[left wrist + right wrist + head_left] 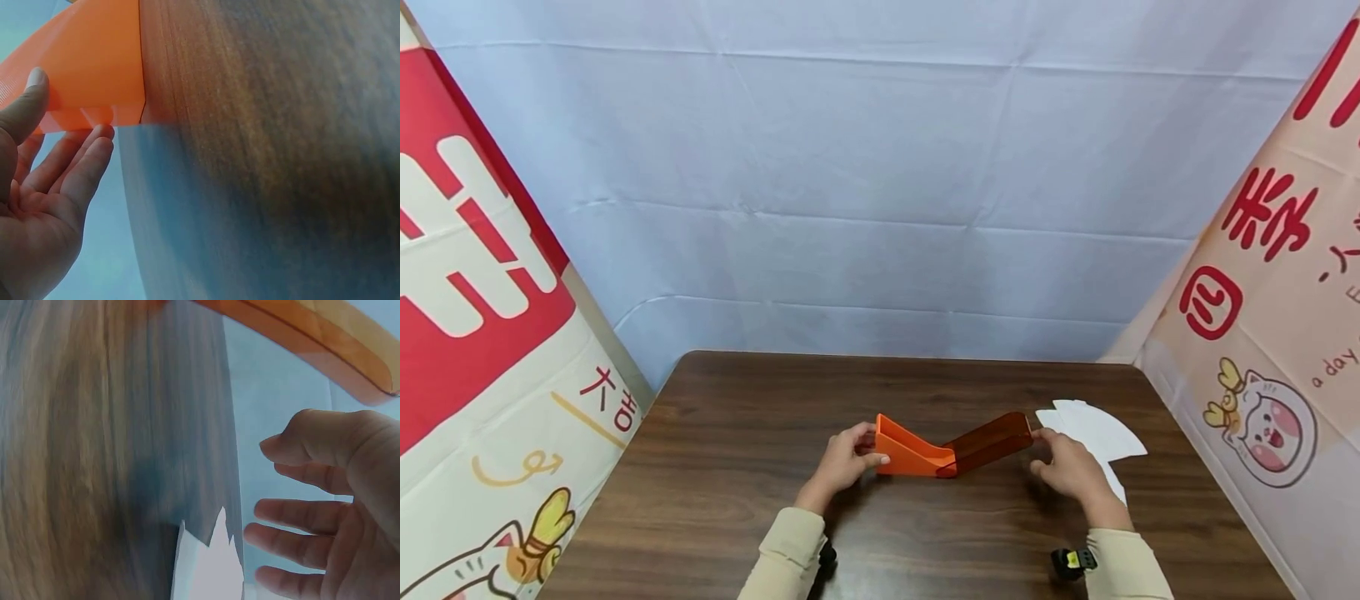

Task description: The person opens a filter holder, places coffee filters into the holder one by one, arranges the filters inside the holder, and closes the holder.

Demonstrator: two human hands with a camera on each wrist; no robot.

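An orange wedge-shaped box [910,454] stands on the table, its tall side to the left. Its see-through brown lid [988,442] is swung out to the right and slants upward. My left hand [842,458] holds the box's tall end. In the left wrist view the thumb [31,103] lies on the box's front wall and the fingers bend against its end. My right hand [1067,467] is at the lid's free end, forefinger right by its edge. The right wrist view has its loosely spread fingers [294,540] beside the lid [325,344], with nothing between them.
White fan-shaped paper sheets [1093,429], like cone coffee filters, lie on the dark wooden table [737,417], partly behind my right hand. A pale cloth [850,167] hangs behind the table. Printed cloths [1262,400] hang at both sides.
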